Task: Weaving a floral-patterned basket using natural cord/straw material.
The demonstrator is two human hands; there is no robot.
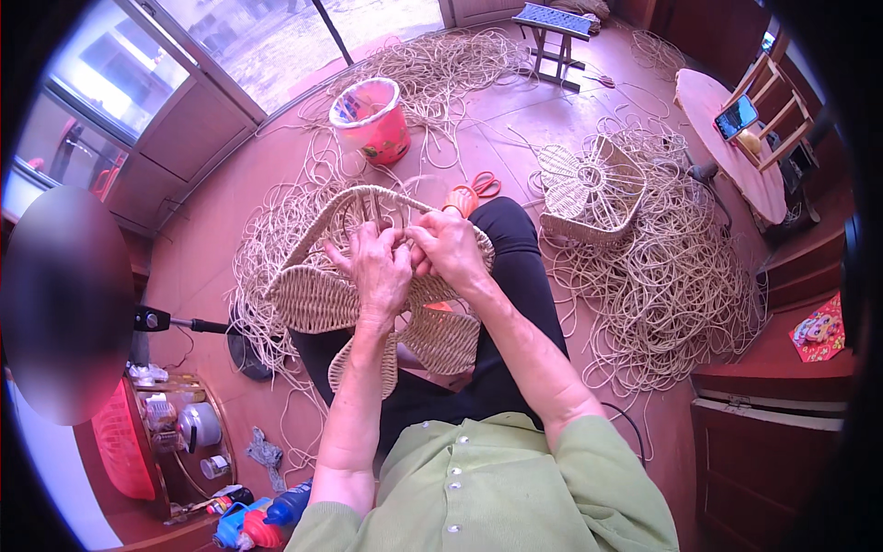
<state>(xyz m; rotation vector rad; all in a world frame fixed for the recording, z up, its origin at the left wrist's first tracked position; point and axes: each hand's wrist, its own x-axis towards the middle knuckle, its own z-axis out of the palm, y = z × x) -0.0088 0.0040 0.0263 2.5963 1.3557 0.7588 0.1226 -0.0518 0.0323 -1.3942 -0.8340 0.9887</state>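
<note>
Item: petal-shaped woven cane piece, resting on the seated person's lap. Three lobes filled in with weave; the upper lobe shows bare frame ribs, unfinished by my judgement. Left hand and right hand, both closed, pinch strands at the centre; exact grip hidden behind fingers. Surroundings: loose cane coils, a bare wire frame, orange scissors, pink bucket.

pink bucket far floor | orange scissors beside it | finished wicker piece right | phone on round table edge | stool far edge
</note>
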